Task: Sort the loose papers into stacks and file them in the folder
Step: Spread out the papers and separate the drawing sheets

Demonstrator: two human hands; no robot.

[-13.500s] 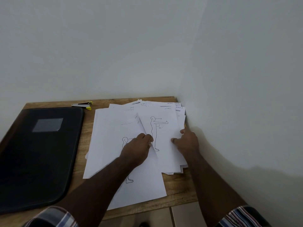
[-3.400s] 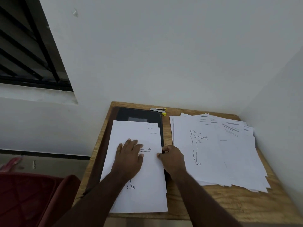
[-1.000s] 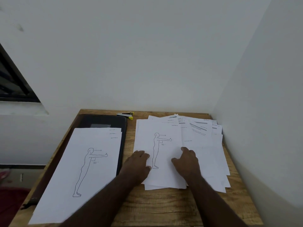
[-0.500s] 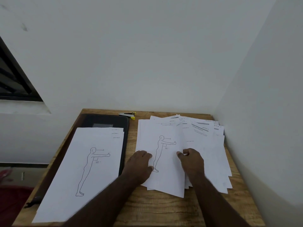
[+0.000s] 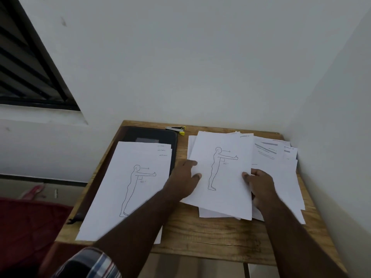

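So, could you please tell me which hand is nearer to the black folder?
Left. The left hand grips the figure sheet just right of the folder; the right hand holds that sheet's far edge.

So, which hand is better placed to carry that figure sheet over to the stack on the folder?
Left, probably. The left hand pinches the figure sheet on the edge nearest the sorted stack on the folder. The right hand has its grip on the far edge and would have to cross over.

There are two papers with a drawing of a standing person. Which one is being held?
The figure sheet on the right pile: the left hand and right hand pinch its edges. The figure sheet on the black folder lies untouched.
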